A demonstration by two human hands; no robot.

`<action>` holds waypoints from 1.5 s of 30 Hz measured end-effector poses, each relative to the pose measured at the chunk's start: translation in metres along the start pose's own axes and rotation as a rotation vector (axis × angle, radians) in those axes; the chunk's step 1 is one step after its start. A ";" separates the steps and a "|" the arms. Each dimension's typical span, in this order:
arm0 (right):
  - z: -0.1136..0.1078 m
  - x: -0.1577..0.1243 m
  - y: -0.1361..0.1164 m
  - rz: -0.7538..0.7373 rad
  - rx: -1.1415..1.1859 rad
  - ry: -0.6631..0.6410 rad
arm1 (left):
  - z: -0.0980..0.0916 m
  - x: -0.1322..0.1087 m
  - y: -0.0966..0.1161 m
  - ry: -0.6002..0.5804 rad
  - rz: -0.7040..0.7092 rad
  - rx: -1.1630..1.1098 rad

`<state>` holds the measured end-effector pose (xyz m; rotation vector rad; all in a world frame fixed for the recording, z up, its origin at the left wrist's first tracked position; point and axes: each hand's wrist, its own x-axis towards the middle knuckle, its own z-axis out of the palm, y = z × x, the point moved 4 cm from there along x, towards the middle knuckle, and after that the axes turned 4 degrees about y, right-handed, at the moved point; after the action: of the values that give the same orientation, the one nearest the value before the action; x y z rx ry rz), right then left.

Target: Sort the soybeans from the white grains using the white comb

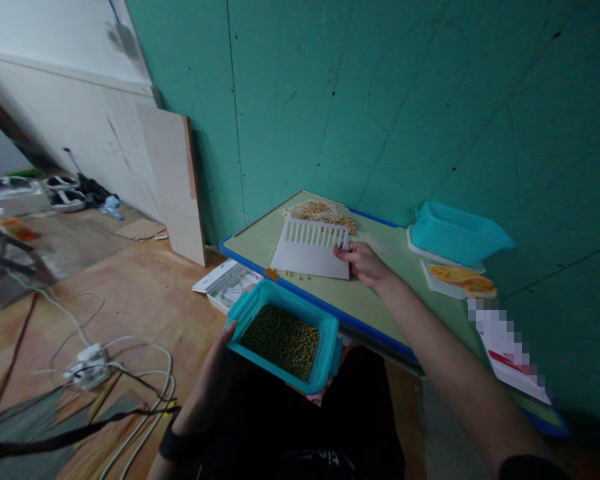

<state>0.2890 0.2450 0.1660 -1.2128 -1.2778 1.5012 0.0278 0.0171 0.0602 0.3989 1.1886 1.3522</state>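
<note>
A teal box (334,333) holding green beans (280,340) is in my left hand (225,347), whose fingers grip its left side and reach beneath it, at the front edge of the table. My right hand (363,263) pinches the right edge of a white slotted scraper (307,257) between thumb and fingers. The scraper lies over the tabletop, its slots toward a pile of yellowish beans mixed with white grains (320,213). A few loose beans (300,276) lie along the scraper's near edge.
At the table's (395,313) right stand an empty teal container (455,233), a tray with an orange-yellow item (463,280) and a white-and-red sheet (515,367). A green wall rises behind. An open white box (230,283) and cables (155,360) are at lower left.
</note>
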 end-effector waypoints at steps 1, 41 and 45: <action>0.000 0.000 0.000 0.002 0.002 -0.001 | -0.004 0.003 -0.001 0.028 -0.016 -0.015; -0.025 -0.026 -0.007 -0.011 -0.038 0.062 | -0.018 0.028 0.023 0.064 -0.033 0.017; -0.028 -0.040 -0.007 0.006 -0.005 0.076 | -0.014 0.029 0.016 0.019 -0.083 0.020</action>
<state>0.3254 0.2139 0.1789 -1.2660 -1.2297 1.4427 0.0013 0.0415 0.0552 0.3479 1.2230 1.2758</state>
